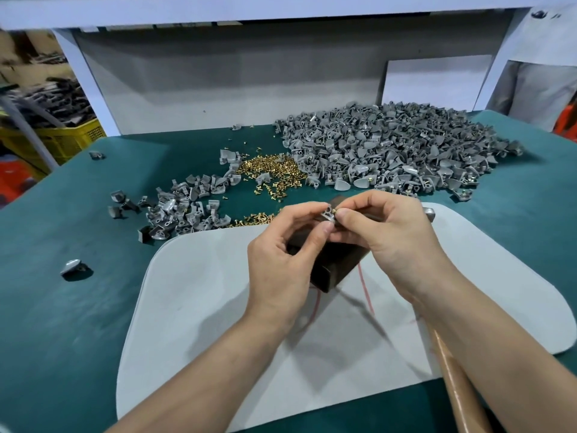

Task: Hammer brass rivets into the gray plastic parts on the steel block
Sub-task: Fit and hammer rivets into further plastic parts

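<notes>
My left hand [282, 260] pinches a small gray plastic part [327, 215] between thumb and fingers, just above the dark steel block [335, 270]. My right hand [387, 232] pinches a brass rivet [336, 210] at the part's top edge. The block stands on a pale gray mat [199, 295] and is partly hidden by both hands. A hammer lies under my right forearm, its wooden handle [459, 385] running to the lower right and its metal head [429, 213] showing beyond the hand.
A large heap of gray parts [390, 148] covers the green table [62, 307] at the back right. A smaller pile of gray parts [184, 207] lies at the left. Loose brass rivets [271, 171] are scattered between them. A stray part [73, 267] lies at the left.
</notes>
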{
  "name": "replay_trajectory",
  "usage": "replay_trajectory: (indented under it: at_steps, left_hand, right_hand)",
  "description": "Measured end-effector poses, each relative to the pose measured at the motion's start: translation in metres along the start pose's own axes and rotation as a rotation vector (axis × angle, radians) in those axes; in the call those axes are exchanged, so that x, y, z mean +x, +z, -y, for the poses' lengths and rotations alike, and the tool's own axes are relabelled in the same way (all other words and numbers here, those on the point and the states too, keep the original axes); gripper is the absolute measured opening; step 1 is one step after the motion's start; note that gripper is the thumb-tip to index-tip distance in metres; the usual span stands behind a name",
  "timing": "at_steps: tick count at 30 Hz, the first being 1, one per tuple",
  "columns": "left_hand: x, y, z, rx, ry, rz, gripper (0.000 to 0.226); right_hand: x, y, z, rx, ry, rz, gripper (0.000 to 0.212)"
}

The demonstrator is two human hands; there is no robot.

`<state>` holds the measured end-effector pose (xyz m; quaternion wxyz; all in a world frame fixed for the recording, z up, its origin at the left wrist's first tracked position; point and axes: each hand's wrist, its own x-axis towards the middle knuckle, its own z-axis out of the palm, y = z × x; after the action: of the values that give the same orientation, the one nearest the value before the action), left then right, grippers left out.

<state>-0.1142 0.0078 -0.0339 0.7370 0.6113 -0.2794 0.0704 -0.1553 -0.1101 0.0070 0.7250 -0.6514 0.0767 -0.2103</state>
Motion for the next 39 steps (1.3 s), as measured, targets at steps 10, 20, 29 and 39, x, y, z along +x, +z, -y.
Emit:
replay_trajectory:
  at_steps: [10, 20, 29, 39]
  left_hand:
    - [-0.0014, 0.0012, -0.0046, 0.076, -0.017, -0.008, 0.03]
    - [-0.0023, 0.0009, -0.0067, 0.086, 0.015, -0.032, 0.033]
    - [-0.001, 0.0004, -0.0064, -0.021, -0.036, -0.013, 0.03]
    - [0.0014, 0.0009, -0.0052, -0.126, -0.103, -0.027, 0.029]
  right_hand:
    - [-0.0065, 0.0108, -0.0087, -0.114, -0.087, -0.091, 0.022]
    - [-0.0025, 0.0013, -0.0016, -0.412, -0.116, -0.015, 0.021]
    - [-0.0027, 0.0015, 0.0007, -0.284, -0.128, -0.007, 0.019]
    - [-0.0015, 0.0031, -0.0043, -0.06, -0.102, 0.006, 0.019]
